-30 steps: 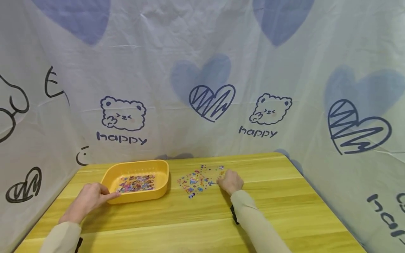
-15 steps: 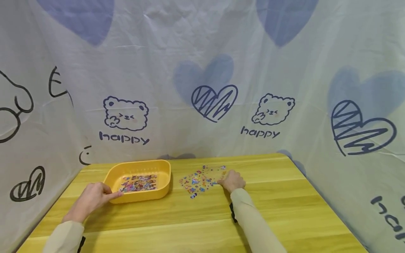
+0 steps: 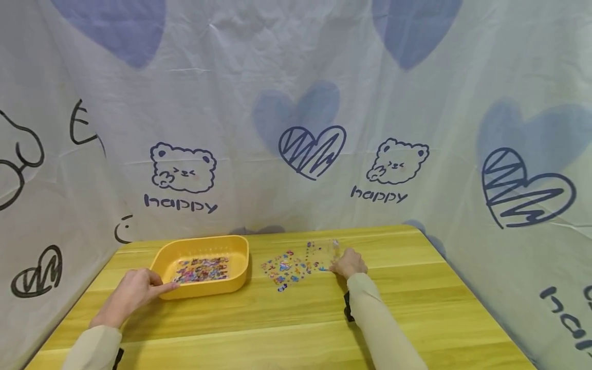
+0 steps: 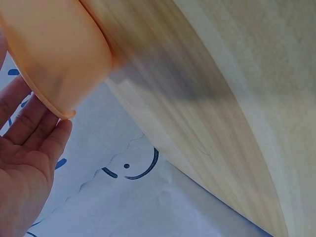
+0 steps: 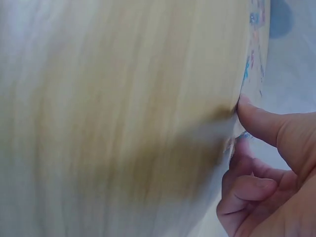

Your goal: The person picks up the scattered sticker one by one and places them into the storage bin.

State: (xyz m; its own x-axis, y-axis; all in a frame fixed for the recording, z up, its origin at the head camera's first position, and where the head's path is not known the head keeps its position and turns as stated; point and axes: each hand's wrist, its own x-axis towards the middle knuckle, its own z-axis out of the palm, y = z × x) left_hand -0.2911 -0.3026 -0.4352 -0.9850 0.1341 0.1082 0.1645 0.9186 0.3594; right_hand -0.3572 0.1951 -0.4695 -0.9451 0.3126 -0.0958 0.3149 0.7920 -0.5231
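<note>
My left hand (image 3: 129, 293) holds the near left corner of a yellow plastic basket (image 3: 208, 289), with the thumb over the rim and fingers against the outer wall. Inside the basket lie many small colourful pieces (image 3: 203, 270). Over on the right, my right hand (image 3: 350, 263) pinches the near right edge of a clear, thin sheet (image 3: 326, 253) with small coloured figures on it. In the right wrist view, the thumb lies on top of the sheet (image 5: 253, 61) and curled fingers are below. Left of the sheet, small colourful figures (image 3: 284, 266) lie scattered on the table.
The yellow wood-grain table (image 3: 259, 329) extends toward me and to the right. A pale curtain (image 3: 250, 195) with hearts and bear drawings hangs behind the table and along both sides.
My right hand has moved a little to the right, and the clear sheet has slid with it, apart from the figures on the left. My left hand and the basket have stayed put.
</note>
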